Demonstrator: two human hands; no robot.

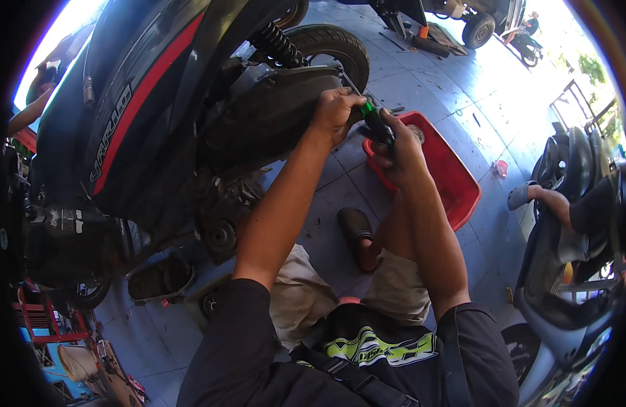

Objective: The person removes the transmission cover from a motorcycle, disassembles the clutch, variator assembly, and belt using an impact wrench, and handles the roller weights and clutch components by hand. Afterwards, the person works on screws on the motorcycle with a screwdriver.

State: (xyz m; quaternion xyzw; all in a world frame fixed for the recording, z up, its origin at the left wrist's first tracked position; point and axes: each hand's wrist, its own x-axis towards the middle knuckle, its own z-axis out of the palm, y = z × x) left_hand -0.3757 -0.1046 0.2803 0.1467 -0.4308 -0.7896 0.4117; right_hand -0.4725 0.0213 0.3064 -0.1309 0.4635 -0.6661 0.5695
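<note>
My right hand (406, 146) is closed round the black handle of a screwdriver (376, 123) with a green collar. The metal shaft points up and left, toward the rear of a scooter. My left hand (335, 117) is closed at the front of the screwdriver, thumb against the shaft by the collar. Beside that hand lies the scooter's dark engine side cover (272, 102), below a black shock absorber spring (277, 45) and in front of the rear wheel (333, 51). What the screwdriver's tip touches is too small to make out.
A red plastic basin (463, 183) stands on the tiled floor under my right forearm. The black scooter body panel (150, 88) with a red stripe fills the left. A removed cover (161, 278) lies at lower left. Another scooter (571, 271) and a person's foot (523, 195) are at right.
</note>
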